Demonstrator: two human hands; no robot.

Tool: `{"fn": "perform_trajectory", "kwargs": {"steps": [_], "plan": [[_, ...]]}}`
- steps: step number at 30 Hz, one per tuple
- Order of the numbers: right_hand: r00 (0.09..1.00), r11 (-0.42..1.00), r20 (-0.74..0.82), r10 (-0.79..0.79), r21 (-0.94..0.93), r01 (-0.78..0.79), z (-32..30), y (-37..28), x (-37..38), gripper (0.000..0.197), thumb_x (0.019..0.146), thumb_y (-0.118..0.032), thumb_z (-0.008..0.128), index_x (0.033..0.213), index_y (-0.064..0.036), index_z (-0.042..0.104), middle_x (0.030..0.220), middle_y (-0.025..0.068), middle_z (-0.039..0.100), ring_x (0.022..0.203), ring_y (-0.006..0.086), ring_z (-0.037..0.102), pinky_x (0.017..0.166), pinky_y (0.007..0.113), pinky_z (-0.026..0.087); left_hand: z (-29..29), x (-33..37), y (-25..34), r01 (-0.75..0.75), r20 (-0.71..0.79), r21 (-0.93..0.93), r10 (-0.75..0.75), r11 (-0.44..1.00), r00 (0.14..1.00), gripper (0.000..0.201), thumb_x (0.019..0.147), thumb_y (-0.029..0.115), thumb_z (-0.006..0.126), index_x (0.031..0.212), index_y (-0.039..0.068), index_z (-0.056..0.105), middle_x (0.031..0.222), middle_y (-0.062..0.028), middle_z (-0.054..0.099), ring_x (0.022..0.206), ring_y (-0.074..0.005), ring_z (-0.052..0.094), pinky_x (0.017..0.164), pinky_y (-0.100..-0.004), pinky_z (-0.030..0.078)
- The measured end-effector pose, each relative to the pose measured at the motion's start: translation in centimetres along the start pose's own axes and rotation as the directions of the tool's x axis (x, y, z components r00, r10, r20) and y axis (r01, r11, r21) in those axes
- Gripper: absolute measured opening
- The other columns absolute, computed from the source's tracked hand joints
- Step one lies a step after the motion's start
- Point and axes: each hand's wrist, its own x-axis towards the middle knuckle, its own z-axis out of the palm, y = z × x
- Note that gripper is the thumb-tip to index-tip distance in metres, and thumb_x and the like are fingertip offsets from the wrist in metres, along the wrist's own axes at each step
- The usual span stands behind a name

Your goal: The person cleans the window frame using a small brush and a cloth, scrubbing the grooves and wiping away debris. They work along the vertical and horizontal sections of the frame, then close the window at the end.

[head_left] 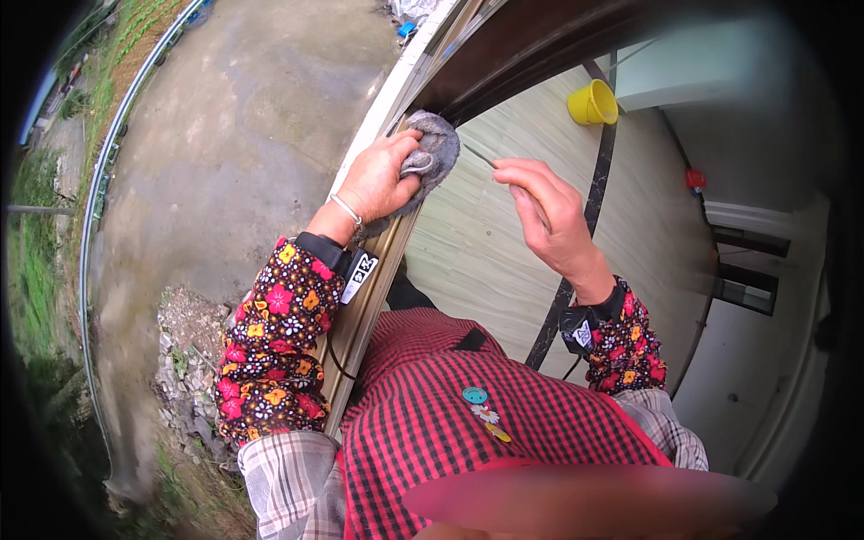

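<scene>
My left hand (373, 180) is closed on a bunched grey cloth (439, 139), which it presses against the brown-gold window frame (382, 279). A fold of the cloth sticks out between thumb and fingers, and part of it hangs along the frame below my wrist. To the right of the cloth, my right hand (556, 220) is raised over the room side with its fingers pinched. A thin dark rod-like tool (478, 157) pokes out of that pinch toward the cloth, its tip short of it. The rest of the tool is hidden in my palm, so its kind is unclear.
Left of the frame lies a wet concrete yard (243, 135) far below, with a rubble heap (193, 351) and a curved railing (87, 234). Inside, a yellow bucket (592, 103) stands on the pale tiled floor (504, 261), and a red object (695, 179) sits by the wall.
</scene>
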Motion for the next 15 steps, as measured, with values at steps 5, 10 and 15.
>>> {"fn": "perform_trajectory", "kwargs": {"steps": [5,10,15], "plan": [[0.985,0.96,0.132,-0.114,-0.241,0.144,2.3,0.0,3.5,0.033,0.076,0.01,0.065,0.106,-0.0011,0.062,0.108,0.0152,0.066,0.098,0.0332,0.064,0.083,0.039,0.054,-0.5,-1.2,0.2,0.071,0.073,0.038,-0.074,0.997,0.995,0.042,0.074,0.011,0.066,0.115,0.004,0.059,0.106,-0.02,0.066,0.101,-0.0409,0.06,0.089,-0.0463,0.05],[0.983,0.892,0.178,0.042,-0.45,0.044,4.7,0.2,5.4,0.028,0.074,0.006,0.066,0.1,-0.0009,0.059,0.103,0.0155,0.063,0.096,0.0344,0.063,0.083,0.042,0.053,0.5,-0.1,1.4,0.047,0.088,0.037,-0.05,0.998,0.995,0.045,0.075,0.011,0.065,0.119,0.007,0.059,0.107,-0.0192,0.065,0.102,-0.0402,0.06,0.09,-0.0457,0.049],[0.984,0.896,0.104,0.141,-0.436,-0.083,5.4,2.0,7.2,0.016,0.079,0.0,0.065,0.094,-0.0008,0.059,0.094,0.0187,0.063,0.09,0.0381,0.063,0.078,0.046,0.052,2.7,0.9,1.7,-0.015,-0.015,0.135,0.017,0.991,1.0,0.026,0.075,0.01,0.065,0.1,0.005,0.064,0.101,-0.0126,0.065,0.092,-0.0371,0.06,0.081,-0.0454,0.053]]}}
